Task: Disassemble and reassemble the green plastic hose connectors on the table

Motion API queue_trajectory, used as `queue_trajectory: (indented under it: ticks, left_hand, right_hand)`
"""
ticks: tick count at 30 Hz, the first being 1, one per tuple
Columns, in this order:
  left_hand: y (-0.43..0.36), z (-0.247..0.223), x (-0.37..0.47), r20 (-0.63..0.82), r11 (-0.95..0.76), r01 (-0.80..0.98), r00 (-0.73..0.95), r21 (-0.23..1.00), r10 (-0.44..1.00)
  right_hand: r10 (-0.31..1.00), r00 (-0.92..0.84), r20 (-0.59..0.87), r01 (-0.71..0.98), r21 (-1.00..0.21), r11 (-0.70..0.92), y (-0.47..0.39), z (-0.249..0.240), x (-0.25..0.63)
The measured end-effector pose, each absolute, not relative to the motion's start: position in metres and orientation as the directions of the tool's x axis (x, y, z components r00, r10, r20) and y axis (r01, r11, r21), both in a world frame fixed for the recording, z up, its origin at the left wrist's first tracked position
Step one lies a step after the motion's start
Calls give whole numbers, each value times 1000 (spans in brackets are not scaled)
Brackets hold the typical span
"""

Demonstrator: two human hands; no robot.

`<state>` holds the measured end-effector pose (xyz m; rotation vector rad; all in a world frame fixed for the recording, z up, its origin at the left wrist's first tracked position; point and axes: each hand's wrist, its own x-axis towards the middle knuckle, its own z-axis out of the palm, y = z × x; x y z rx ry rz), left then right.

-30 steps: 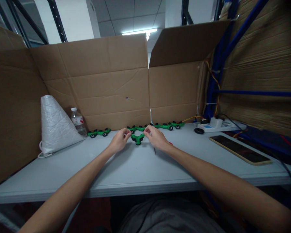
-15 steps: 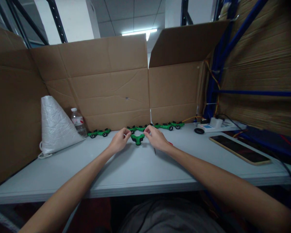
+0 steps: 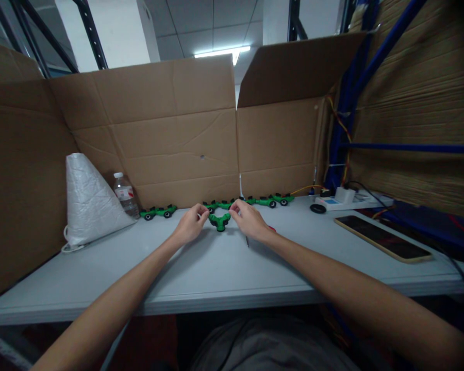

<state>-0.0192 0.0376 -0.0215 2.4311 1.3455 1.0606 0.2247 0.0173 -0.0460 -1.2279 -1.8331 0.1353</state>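
A small green Y-shaped toy car part (image 3: 219, 221) with dark patches is between my hands, over the middle of the white table. My left hand (image 3: 191, 224) pinches its left arm with thumb and forefinger. At its right arm, the fingertips of my right hand (image 3: 249, 219) are pressed together in the same way. Beneath my right hand lies a thin tool like a screwdriver (image 3: 248, 241); a dark tip and a bit of red show, the rest is hidden. Behind my hands stand several green toy cars (image 3: 265, 201) with black wheels, and another green toy car (image 3: 158, 212) is further left.
A silvery padded bag (image 3: 90, 206) and a water bottle (image 3: 125, 196) stand at the back left. On the right are a phone (image 3: 382, 238), a power strip (image 3: 355, 199) and a black round cap (image 3: 317, 208). Cardboard walls (image 3: 170, 144) enclose the table (image 3: 170, 288).
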Motion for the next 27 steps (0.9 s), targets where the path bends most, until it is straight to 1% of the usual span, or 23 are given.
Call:
queue_trajectory:
  ticks: [27]
  left_hand:
    - [32,-17,-17,478,-566,694,350,445,806]
  right_hand:
    - [795,-100,599,692,-532,488,13,-42,224]
